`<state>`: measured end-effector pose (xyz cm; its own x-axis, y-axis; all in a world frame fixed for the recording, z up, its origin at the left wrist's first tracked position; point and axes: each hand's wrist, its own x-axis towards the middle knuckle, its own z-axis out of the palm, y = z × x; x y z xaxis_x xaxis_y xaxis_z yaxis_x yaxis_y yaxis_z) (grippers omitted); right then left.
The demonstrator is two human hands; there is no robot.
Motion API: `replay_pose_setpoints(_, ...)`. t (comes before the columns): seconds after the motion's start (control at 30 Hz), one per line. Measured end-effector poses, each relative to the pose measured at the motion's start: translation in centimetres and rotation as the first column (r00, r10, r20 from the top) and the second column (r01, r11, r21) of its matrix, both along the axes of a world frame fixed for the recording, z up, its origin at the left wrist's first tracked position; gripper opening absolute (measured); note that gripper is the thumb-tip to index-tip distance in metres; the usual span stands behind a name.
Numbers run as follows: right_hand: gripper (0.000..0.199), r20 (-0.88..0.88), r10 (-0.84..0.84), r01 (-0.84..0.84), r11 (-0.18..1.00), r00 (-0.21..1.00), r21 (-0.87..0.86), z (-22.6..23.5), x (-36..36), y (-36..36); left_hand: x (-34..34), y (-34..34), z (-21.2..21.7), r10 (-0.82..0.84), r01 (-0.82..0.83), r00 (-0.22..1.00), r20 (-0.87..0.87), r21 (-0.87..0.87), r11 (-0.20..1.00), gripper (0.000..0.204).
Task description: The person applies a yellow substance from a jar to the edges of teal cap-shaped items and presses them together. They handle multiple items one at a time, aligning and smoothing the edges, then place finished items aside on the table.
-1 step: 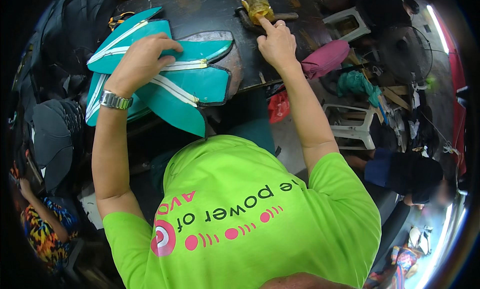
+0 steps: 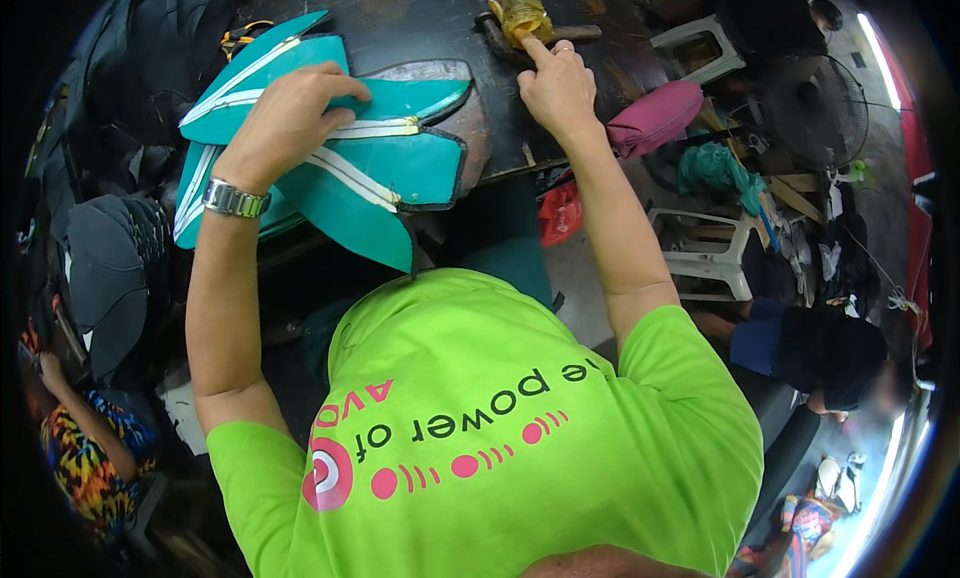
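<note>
Curved teal panels (image 2: 425,165) with white strips and dark edging lie overlapped at the left of the dark table. They look like cut fabric or synthetic leather pieces. My left hand (image 2: 300,113) rests on top of them, thumb and index finger apart, the other fingertips partly hidden. Under their right end shows a worn grey-brown board (image 2: 478,128). Farther right, a small yellowish jar (image 2: 520,10) lies tipped toward me against a dark bar-like piece (image 2: 575,33). My right hand (image 2: 560,88) stretches its index finger to the jar's mouth, where the fingertip is hidden; its other fingers are bent.
Orange-handled scissors (image 2: 240,40) lie beyond the panels. Dark stacked pieces (image 2: 110,268) stand at the left. To the right are a magenta pouch (image 2: 655,118), white plastic stools (image 2: 705,253) and a fan (image 2: 815,108). Other people (image 2: 95,458) are at both sides.
</note>
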<state>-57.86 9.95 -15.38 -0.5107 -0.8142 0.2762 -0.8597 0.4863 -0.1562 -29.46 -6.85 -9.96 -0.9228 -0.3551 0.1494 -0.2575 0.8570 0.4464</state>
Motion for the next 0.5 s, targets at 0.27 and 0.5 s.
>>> replay_pose_setpoints(0.27, 0.024, 0.118, 0.166, -0.143, 0.973, 0.979, -0.182, 3.2, 1.7, 2.2, -1.6, 0.1, -0.6, 0.002, -0.012, 1.0, -0.028, -0.361, 0.933, 0.026)
replay_pose_setpoints(0.5, 0.029, 0.213, 0.723, -0.654, 0.687, 0.657, -0.316, 1.9, 5.4, 1.8, -2.8, -0.6, -2.4, 0.027, -0.025, 1.0, -0.002, -0.387, 0.922, 0.03)
